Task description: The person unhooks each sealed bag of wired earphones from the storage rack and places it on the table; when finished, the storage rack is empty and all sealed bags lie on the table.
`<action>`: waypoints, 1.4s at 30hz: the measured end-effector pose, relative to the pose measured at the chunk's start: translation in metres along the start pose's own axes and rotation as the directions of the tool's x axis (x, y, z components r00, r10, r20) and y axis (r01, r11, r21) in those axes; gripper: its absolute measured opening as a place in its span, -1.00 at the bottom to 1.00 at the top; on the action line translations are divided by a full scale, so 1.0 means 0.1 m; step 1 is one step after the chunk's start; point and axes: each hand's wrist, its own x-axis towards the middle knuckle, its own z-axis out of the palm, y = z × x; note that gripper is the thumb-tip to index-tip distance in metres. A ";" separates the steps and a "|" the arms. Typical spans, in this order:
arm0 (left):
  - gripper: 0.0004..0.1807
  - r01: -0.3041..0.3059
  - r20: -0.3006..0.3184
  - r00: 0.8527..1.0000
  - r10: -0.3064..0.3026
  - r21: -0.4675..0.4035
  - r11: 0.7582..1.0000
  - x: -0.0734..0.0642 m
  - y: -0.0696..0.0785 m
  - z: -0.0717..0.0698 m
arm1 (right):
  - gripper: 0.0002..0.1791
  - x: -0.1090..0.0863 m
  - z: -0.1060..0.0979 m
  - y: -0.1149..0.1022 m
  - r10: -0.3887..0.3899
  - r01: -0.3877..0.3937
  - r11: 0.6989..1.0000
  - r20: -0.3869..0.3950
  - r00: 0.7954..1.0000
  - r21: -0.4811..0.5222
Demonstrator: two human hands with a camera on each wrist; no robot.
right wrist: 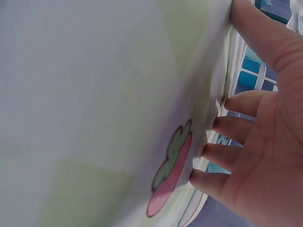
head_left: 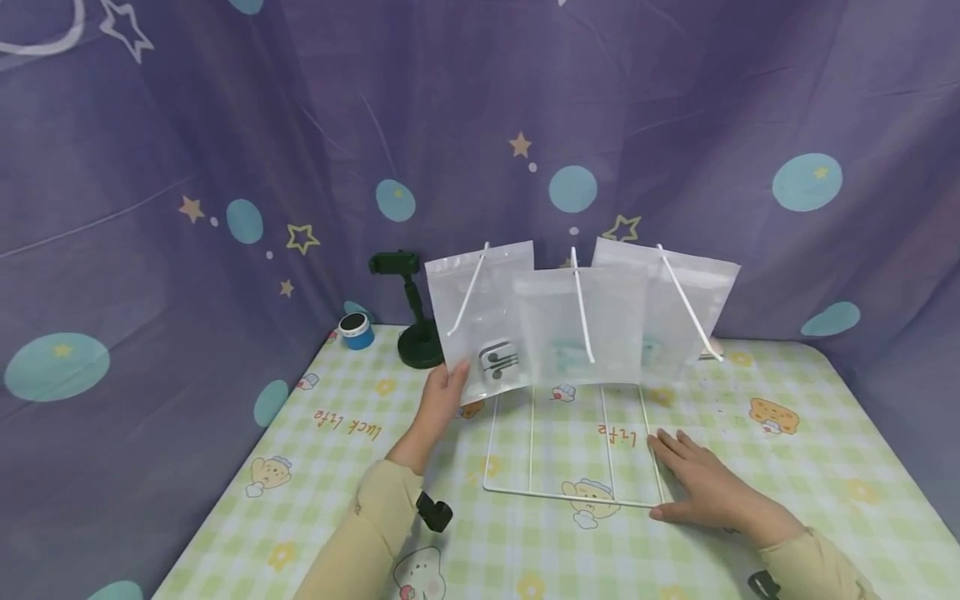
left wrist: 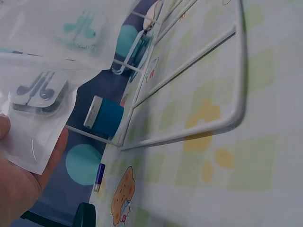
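Observation:
A white wire rack [head_left: 555, 496] lies with its base on the table, and three prongs angle toward me. Frosted plastic bags hang on them: a left bag [head_left: 487, 304], a middle bag [head_left: 618, 317] and a right bag [head_left: 708, 283]. Earphones in a clear case [head_left: 498, 360] show through the left bag; teal print shows on the middle one. My left hand [head_left: 437, 404] pinches the left bag's lower corner, thumb in front and fingers behind. Flat beside the rack base, my right hand [head_left: 708, 487] rests on the table with extended fingers touching the right-hand wire.
A dark green phone stand [head_left: 420, 343] stands behind my left hand. To its left is a blue jar with a white-rimmed lid [head_left: 356, 331]. A checked cloth [head_left: 315, 500] covers the table, with a purple patterned curtain [head_left: 465, 108] behind it.

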 end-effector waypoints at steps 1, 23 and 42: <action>-0.61 0.002 0.011 1.000 -0.001 -0.020 1.000 -0.02 0.01 -0.01 | 0.17 0.00 0.00 0.00 0.000 0.000 1.000 0.000 1.000 0.000; -0.66 0.059 0.010 0.998 -0.059 0.000 0.998 -0.63 0.08 -0.26 | 0.17 0.00 0.01 -0.01 0.000 0.000 1.000 -0.011 1.000 -0.022; -0.76 0.072 0.030 0.997 -0.071 -0.031 0.997 -1.20 0.21 -0.57 | 0.16 -0.01 0.01 0.00 -0.018 0.018 1.000 -0.025 1.000 -0.021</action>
